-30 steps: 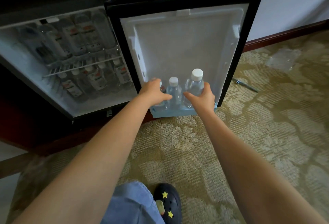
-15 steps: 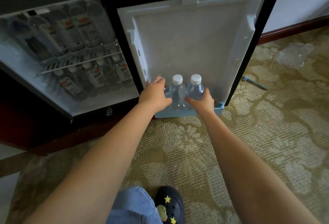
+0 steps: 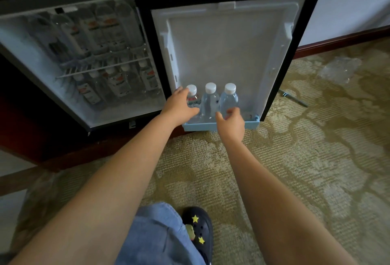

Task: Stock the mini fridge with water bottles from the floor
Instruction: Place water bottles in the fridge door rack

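Left hand (image 3: pixel 179 107) curls fingers round the bottle (image 3: pixel 193 98) at the door shelf (image 3: pixel 251 125) left edge; right hand (image 3: pixel 231 124) fingers loosely spread; right corner open.

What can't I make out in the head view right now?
Head view:
Whether the left hand grips the left bottle: its fingers are hidden behind the hand.
Bottle bases in the door shelf: covered by the right hand and the shelf wall.
Labels on bottles inside the fridge: dim, blurred.
The thin object on the carpet: too small to identify.
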A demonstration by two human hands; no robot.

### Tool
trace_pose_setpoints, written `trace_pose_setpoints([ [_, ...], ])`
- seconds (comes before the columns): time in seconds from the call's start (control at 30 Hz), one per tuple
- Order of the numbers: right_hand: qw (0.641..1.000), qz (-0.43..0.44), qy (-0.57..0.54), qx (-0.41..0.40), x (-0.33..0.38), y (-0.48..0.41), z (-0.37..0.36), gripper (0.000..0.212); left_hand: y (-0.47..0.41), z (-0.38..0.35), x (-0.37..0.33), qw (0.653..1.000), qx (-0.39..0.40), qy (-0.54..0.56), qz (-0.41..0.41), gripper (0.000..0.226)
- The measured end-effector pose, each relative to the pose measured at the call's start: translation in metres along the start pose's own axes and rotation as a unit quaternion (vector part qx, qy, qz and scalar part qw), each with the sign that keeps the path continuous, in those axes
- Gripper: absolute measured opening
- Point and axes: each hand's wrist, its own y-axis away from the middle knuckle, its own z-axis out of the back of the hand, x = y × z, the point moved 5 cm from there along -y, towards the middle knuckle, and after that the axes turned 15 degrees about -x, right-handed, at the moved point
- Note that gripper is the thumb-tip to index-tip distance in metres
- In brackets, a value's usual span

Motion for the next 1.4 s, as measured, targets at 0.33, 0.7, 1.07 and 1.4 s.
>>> trace_pose_setpoints([
  [0.33,0.929,0.096,0.124,0.334,0.095,0.104,-0.01,0.036,0.066,0.096,0.067,0.989,0.05,0.018,0.135,0.018],
  [0.7,0.854,0.31,0.115,0.401,0.207,0.285,-0.053,0.028,0.157,0.217,0.201,0.961,-0.026,0.006,0.276,0.037],
  [1.07,0.711,0.455,0.179,0.505,0.223,0.503,-0.114,0.025,0.325,0.291,0.362,0.906,-0.111,-0.011,0.408,0.03],
  [1.4,0.596,0.514,0.215,0.579,0.165,0.666,-0.128,0.032,0.521,0.301,0.472,0.812,-0.156,0.003,0.562,0.042],
])
